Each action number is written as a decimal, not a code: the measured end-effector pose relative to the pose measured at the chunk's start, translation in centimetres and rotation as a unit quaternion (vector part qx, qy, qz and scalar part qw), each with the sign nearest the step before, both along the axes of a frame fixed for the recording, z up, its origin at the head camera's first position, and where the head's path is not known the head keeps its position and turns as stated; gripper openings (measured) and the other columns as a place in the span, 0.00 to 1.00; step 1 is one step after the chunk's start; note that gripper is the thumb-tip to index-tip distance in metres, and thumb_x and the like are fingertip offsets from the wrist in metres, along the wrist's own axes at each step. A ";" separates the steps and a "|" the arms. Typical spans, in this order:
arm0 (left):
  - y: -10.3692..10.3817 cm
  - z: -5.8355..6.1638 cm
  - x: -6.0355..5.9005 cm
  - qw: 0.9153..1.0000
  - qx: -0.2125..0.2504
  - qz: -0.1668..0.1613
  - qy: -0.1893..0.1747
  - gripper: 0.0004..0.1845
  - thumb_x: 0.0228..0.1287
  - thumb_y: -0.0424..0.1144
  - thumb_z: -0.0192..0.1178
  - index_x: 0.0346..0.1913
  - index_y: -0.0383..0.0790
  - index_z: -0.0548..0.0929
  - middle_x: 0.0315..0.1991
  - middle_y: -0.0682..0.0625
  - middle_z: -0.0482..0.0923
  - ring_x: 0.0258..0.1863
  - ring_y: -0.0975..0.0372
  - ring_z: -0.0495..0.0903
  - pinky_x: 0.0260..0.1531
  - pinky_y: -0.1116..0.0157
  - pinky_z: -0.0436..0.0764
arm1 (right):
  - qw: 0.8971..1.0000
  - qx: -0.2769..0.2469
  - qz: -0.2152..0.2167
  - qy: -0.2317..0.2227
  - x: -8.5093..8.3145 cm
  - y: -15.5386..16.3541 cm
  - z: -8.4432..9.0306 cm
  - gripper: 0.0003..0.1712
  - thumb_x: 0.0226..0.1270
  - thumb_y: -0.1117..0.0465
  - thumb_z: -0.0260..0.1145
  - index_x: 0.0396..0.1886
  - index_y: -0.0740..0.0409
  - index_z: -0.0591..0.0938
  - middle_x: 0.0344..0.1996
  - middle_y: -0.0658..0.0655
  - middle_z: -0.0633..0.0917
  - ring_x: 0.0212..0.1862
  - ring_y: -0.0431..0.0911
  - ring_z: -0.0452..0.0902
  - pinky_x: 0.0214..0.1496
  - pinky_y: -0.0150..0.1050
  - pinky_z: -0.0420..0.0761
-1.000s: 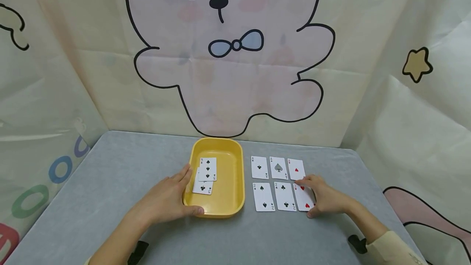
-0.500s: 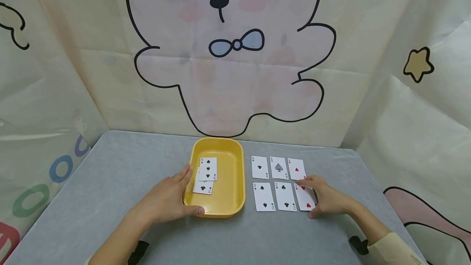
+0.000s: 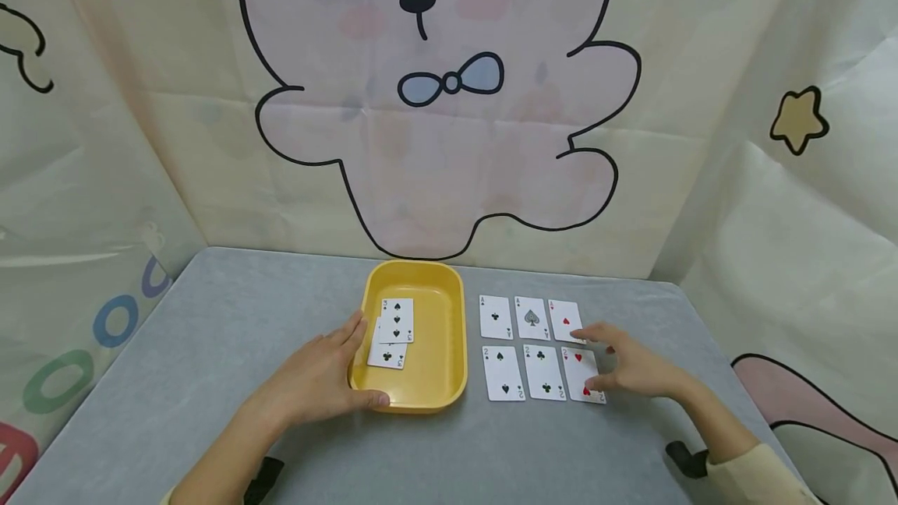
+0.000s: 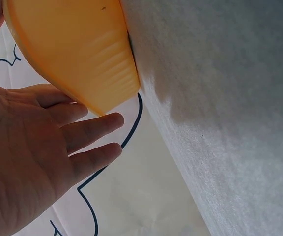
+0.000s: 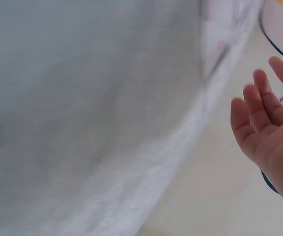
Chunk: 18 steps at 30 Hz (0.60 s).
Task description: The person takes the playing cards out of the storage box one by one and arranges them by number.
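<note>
My left hand (image 3: 319,376) rests along the left side and near-left corner of a yellow tray (image 3: 438,388), fingers mostly straight and thumb at the near rim. In the left wrist view its fingertips touch the tray's rim (image 4: 90,105). Inside the tray, a three of spades (image 3: 397,320) overlaps a clubs card (image 3: 386,357). Over the two of hearts (image 3: 577,369) my right hand (image 3: 634,365) hovers with fingers spread and holds nothing; its index fingertip is above the lower edge of the ace of hearts (image 3: 563,316). The right wrist view shows loosely bent fingers.
Left of these hearts lie the ace of clubs (image 3: 495,317), ace of spades (image 3: 532,314), two of spades (image 3: 503,376) and two of clubs (image 3: 543,371), in two rows on the grey cloth-covered table (image 3: 449,458). A printed curtain (image 3: 449,178) hangs right behind the table.
My right hand has lifted a little and shifted right, uncovering more of the two of hearts, which lies flat. The left hand and tray have not moved.
</note>
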State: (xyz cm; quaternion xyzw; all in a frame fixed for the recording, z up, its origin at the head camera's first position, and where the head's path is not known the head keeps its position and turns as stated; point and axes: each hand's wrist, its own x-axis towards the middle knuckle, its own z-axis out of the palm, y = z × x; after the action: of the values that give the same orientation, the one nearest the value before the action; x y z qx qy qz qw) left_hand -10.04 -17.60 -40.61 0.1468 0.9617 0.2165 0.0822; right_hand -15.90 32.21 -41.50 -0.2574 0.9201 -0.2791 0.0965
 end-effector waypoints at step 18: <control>-0.1 -0.1 0.0 1.000 -0.002 -0.006 0.003 0.69 0.50 0.76 0.71 0.81 0.29 0.57 0.83 0.37 0.52 0.76 0.42 0.65 0.72 0.38 0.66 | 0.999 -0.048 -0.012 -0.011 -1.3 -4.5 2.9 0.28 0.68 0.56 0.74 0.66 0.56 0.81 0.58 0.61 0.84 0.56 0.60 0.80 0.58 0.51 0.82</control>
State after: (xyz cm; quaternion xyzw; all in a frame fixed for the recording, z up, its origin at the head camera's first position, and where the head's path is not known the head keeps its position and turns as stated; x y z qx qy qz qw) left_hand -10.04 -17.69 -40.68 0.1531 0.9613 0.2140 0.0811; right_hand -17.22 27.68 -38.64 -0.2481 0.9076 -0.3265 0.0905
